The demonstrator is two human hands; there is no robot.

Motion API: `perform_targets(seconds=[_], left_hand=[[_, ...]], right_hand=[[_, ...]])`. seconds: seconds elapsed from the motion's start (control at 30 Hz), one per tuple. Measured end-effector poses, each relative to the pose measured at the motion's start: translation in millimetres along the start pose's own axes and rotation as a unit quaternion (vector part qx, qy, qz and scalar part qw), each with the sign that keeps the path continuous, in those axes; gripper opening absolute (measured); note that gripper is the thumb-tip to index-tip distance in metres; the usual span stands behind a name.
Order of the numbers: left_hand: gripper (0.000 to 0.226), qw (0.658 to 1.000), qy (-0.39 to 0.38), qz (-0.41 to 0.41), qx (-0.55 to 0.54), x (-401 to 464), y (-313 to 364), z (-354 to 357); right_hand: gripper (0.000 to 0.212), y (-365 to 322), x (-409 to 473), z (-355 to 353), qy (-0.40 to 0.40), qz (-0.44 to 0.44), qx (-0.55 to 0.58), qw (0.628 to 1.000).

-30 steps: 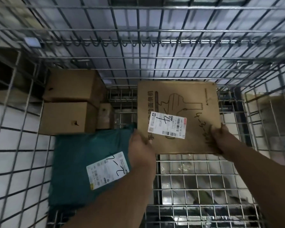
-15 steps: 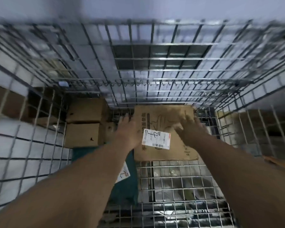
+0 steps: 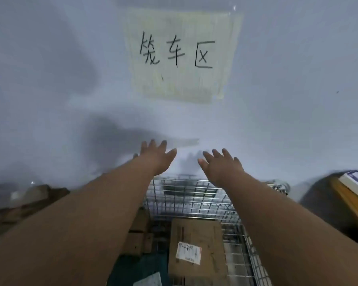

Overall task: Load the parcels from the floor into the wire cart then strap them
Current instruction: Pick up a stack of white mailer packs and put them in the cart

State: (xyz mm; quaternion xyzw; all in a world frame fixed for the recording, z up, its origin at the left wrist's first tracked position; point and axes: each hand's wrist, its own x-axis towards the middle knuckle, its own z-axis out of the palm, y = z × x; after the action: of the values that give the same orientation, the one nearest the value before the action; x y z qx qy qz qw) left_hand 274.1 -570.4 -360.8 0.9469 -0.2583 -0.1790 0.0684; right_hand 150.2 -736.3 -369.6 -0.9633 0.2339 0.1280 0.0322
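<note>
The wire cart [image 3: 196,198] stands against a pale wall, low in the head view. Inside lies a flat brown cardboard parcel [image 3: 203,234] with a white label, free of both hands. A teal bag parcel [image 3: 132,269] lies to its left, and small brown boxes [image 3: 137,242] show past my left forearm. My left hand [image 3: 155,157] and my right hand [image 3: 221,166] are raised above the cart's far rim, fingers spread and straight, holding nothing.
A handwritten paper sign [image 3: 180,56] is taped to the wall above the cart. Brown cardboard [image 3: 25,205] is piled at the left. At the right edge lie a dark rounded thing [image 3: 327,203] and a yellow and white box [image 3: 353,186].
Both hands let go of the flat brown parcel, which now lies in the cart. They rose above the far rim with fingers spread. The view tilted up toward the wall.
</note>
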Motion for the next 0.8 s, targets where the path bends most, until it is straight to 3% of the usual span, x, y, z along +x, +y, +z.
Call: perform_targets(seconds=[0.2,0.27,0.33,0.47,0.67,0.8], left_hand=[[0.066,0.993,0.111,-0.023,-0.026,-94.7,14.3,-135.5],[0.066,0.988,0.146,-0.039,-0.016,-120.9,12.5,-160.9],[0.064,0.984,0.168,-0.054,-0.015,-146.6,5.3,-181.4],[0.065,0.976,0.201,-0.088,-0.014,-197.6,-21.9,-210.9],[0.068,0.955,0.206,-0.203,-0.060,-287.4,-92.4,-231.0],[0.069,0.936,0.217,-0.266,-0.080,-353.6,-157.5,-235.8]], right_hand=[[0.057,5.2,-50.7,-155.5,0.113,-0.005,0.061,0.992],[0.076,6.1,-54.9,-181.8,0.118,-0.009,0.050,0.992],[0.103,1.4,-54.5,-198.6,0.112,-0.024,0.023,0.993],[0.082,-28.9,-65.4,-219.9,0.091,-0.055,0.015,0.994],[0.109,-121.4,-71.1,-227.2,0.061,-0.115,-0.012,0.991],[0.105,-206.4,-106.2,-233.2,0.061,-0.188,-0.021,0.980]])
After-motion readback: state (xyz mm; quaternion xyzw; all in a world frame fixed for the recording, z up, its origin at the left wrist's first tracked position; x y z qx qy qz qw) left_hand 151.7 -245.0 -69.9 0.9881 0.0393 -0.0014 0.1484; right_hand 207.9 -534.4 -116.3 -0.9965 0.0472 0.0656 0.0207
